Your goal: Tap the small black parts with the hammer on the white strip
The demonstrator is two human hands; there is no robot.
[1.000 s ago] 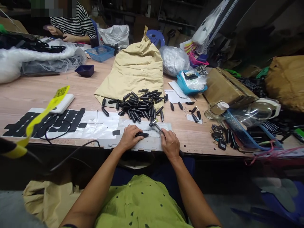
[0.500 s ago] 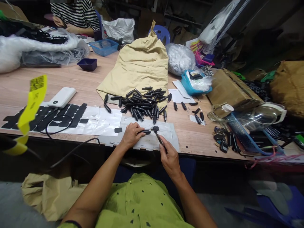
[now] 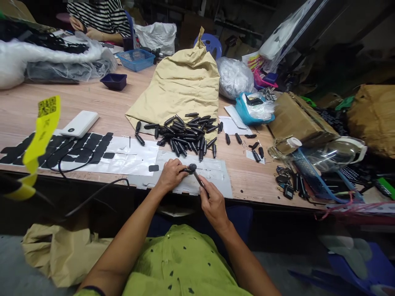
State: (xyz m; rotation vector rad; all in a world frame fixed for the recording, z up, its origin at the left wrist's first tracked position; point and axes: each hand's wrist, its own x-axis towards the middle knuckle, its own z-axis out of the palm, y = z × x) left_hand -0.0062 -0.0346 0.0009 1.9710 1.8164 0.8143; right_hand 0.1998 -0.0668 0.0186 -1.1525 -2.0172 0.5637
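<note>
My left hand [image 3: 169, 174] is closed around a small black tapered cylinder [image 3: 184, 170], low over a white sheet [image 3: 217, 185] at the table's front edge. In my right hand [image 3: 213, 201] is a ratchet wrench [image 3: 198, 178] with a metal handle and a round dark head. The wrench head meets the right end of the cylinder; whether the two are engaged cannot be made out. Just beyond my hands lies a heap of similar black tapered cylinders [image 3: 188, 133], partly on a beige cloth bag [image 3: 182, 82].
At left are a white power bank [image 3: 80, 123], sheets of black stickers [image 3: 92, 148] and a dangling yellow tag [image 3: 38, 139]. Plastic bottles [image 3: 336, 152], keys [image 3: 282, 176] and a cardboard box [image 3: 299, 117] crowd the right. Across the table sits a person in a striped top [image 3: 98, 18].
My right hand has moved left with the ratchet wrench, bringing its head from beside the black cylinder onto its right end. My left hand has stayed in place.
</note>
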